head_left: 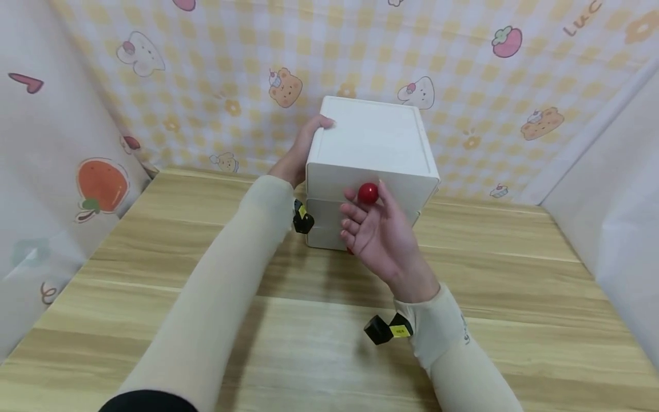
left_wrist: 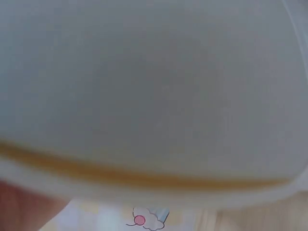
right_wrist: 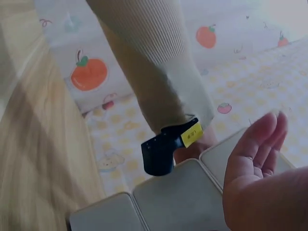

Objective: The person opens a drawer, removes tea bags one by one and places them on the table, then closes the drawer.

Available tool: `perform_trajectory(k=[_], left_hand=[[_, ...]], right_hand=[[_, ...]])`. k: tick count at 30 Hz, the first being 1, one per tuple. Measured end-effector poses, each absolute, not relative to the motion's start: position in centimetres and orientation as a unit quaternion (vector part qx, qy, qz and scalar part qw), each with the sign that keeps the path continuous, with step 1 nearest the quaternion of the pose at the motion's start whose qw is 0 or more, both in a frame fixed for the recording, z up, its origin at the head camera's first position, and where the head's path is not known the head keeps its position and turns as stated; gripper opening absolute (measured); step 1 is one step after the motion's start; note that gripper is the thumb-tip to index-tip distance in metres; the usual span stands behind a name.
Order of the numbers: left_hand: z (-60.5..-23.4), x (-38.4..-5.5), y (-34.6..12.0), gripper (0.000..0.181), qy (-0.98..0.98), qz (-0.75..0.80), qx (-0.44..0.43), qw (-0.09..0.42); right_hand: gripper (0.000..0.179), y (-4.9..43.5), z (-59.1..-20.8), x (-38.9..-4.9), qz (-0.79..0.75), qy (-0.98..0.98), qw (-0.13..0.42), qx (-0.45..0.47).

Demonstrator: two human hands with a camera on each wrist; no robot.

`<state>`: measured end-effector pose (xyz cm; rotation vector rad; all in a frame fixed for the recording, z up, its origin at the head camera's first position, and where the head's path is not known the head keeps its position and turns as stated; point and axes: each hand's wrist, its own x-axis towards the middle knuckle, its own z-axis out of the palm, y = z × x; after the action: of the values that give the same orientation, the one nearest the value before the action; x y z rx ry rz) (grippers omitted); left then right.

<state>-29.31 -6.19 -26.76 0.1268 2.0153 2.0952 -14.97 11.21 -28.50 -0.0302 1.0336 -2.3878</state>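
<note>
A white stacked drawer box (head_left: 373,134) stands on the wooden table, its tiers divided by thin seams. On its top front sits a shiny red round knob (head_left: 368,193). My right hand (head_left: 383,240), palm turned up, pinches this knob between thumb and fingers. Part of another red knob (head_left: 350,250) peeks out low behind that hand. My left hand (head_left: 304,149) holds the box at its left side, thumb over the top edge; its other fingers are hidden. In the left wrist view, a blurred pale surface (left_wrist: 154,96) fills most of the frame. The right wrist view shows the front panels (right_wrist: 178,192).
The wood-grain table (head_left: 304,343) extends around the box. Behind it hangs a yellow checked cloth (head_left: 206,86) with cartoon prints, and white cloth (head_left: 618,200) closes the sides. Each cuff carries a small black wrist device (head_left: 386,330) with a yellow label.
</note>
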Motion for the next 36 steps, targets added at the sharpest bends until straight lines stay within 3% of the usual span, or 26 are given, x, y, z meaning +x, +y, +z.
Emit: perform_trajectory(k=[8,17,36], left_hand=[[-27.0,-29.6,-6.0,0.073,0.69,0.713,0.043,0.116],[-27.1,-29.5,-5.9,0.073,0.677,0.724,0.047,0.123],[-26.9,-29.0,-6.0,0.067,0.673,0.728,0.061,0.118]], right_hand=[[0.042,10.8,-28.2,-14.5,-0.9,0.368,0.233,0.027],[0.037,10.6,-27.9,-13.6,-0.907,0.35,0.233,0.024],[0.037,12.9,-28.0,-8.6,-0.862,0.401,0.307,-0.04]])
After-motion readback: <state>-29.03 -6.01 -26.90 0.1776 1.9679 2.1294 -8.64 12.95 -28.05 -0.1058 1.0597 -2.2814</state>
